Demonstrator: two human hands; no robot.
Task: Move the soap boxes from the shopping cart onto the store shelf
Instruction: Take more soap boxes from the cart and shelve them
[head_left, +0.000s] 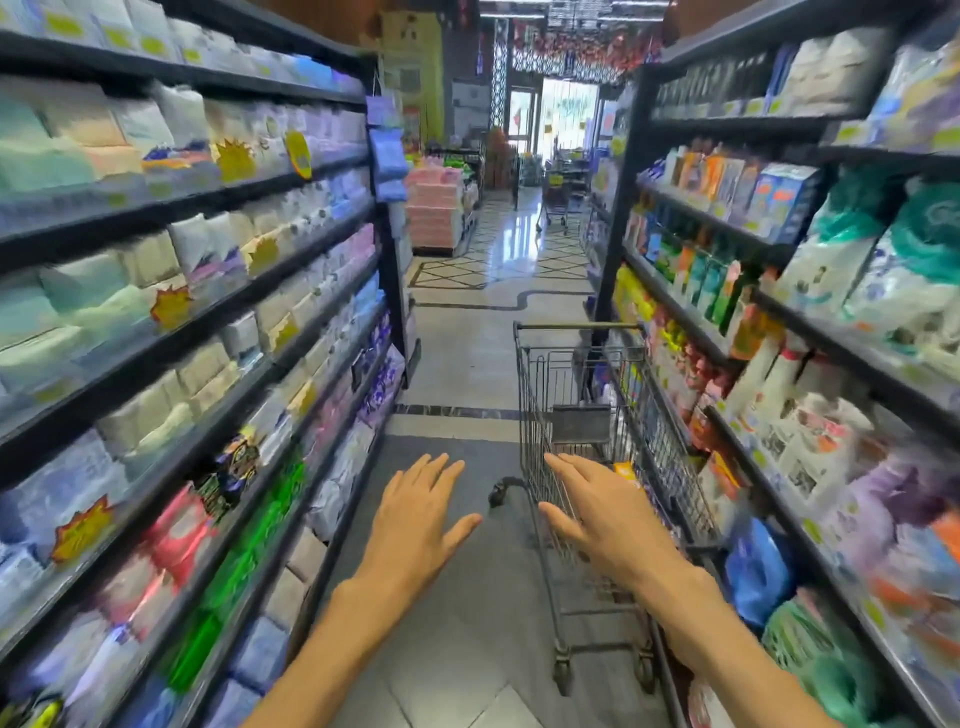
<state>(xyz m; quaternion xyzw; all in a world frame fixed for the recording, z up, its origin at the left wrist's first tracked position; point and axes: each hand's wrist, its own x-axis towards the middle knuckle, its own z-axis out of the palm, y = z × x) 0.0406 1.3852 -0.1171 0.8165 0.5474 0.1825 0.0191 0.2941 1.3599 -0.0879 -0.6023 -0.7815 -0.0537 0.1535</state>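
A wire shopping cart (582, 415) stands in a narrow store aisle, pushed close against the shelving on the right. Inside its basket, a yellow-orange package (626, 472), possibly one of the soap boxes, shows just past the fingers of the right hand; the rest of the basket's contents cannot be made out through the wire and the arm. The right hand (608, 514) reaches forward over the near end of the cart with a wide, empty grip, fingers straight and spread, palm down. The left hand (415, 512) is held out over the floor to the left of the cart, also with a wide, empty grip, fingers extended. The right-hand store shelf (779, 410) has dark metal boards packed with bottles, cartons and soft plastic packs, with small yellow-green price tags along the edges. The left-hand shelving (218, 312) holds rows of pale, soft paper-goods packs, some with yellow starburst labels. The floor (467, 597) is grey near the person, then glossy pale tile with dark inlaid lines further on. At the far end, stacked pink goods (434, 208), a second cart (556, 200) and a bright doorway (569, 117) are visible.
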